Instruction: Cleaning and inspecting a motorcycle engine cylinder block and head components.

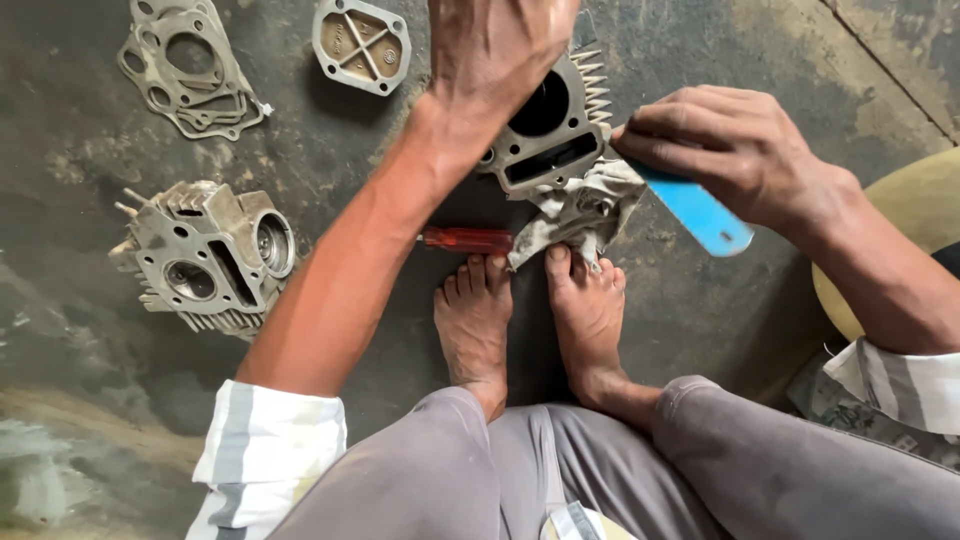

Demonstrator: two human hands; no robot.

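Sitting low, the person has two bare feet (530,320) flat on the dark floor (700,320), near the grey trousers. Just past the toes lies a dirty rag (575,215). A red screwdriver (468,239) lies on the floor beside it, to the left, partly under the left arm.

The rag lies against the near edge of a grey metal cylinder (548,140) with fins and a big round hole. The left hand (495,50) rests on top of the cylinder at its far side, fingers bent over it, holding it in place. The right hand (725,150) is closed around a flat blue tool (700,212). One end of the tool touches the right edge of the cylinder, and the other end sticks out toward the near side.

Well to the left sits a metal head (205,255) with fins. Farther away lie thin gaskets (190,65) and a square cover (362,44).
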